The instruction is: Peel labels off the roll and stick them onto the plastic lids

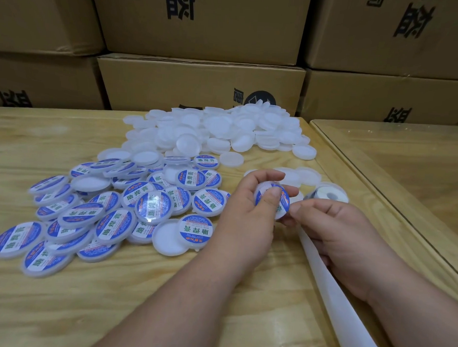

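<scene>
My left hand (pixel 249 214) grips a white plastic lid (pixel 280 206) with a blue and white round label on it, the thumb pressing on the label. My right hand (pixel 333 232) pinches the lid's lower right edge and lies over the white backing strip (pixel 330 292). The label roll (pixel 327 195) sits just behind my right hand. A heap of labelled lids (pixel 109 209) lies to the left. A pile of plain white lids (pixel 219 130) lies at the back of the wooden table (pixel 136 301).
Stacked cardboard boxes (pixel 200 87) form a wall behind the table. A second table with a glass top (pixel 409 161) adjoins on the right. The backing strip trails toward the lower right corner. A few plain lids (pixel 304 176) lie just beyond my hands.
</scene>
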The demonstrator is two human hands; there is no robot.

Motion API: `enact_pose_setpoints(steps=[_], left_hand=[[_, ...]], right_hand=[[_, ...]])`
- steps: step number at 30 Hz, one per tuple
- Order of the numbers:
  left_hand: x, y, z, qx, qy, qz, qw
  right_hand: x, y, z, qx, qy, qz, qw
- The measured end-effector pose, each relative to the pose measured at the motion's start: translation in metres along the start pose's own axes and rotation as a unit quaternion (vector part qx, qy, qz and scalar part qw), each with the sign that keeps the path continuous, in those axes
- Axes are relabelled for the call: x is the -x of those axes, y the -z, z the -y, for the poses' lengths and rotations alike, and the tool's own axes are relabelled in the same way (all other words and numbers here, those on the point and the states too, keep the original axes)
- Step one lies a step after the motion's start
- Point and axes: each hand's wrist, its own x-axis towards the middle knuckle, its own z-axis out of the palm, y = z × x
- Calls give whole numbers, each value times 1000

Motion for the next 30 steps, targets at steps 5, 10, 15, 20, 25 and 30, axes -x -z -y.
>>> enact_pose_setpoints(steps=[5,10,15,20,25,30], left_hand=[[0,0,1,-3,-13,-14,1000],[-3,5,2,27,-18,-34,999],[-3,6,-3,74,22,-61,995],[-6,8,-2,79,51,-95,991],[-9,7,3,71,26,-102,992],[-13,8,3,152,13,-175,973]], right_hand=[[-3,2,-5,-24,8,-2,1000],[-5,7,-7,-74,68,-75,992],[-6,8,-6,-96,77,-90,988],[-5,7,-7,-58,87,-98,990],[-5,7,-8,-47,89,-102,990],[-4,7,-7,-47,85,-104,990]])
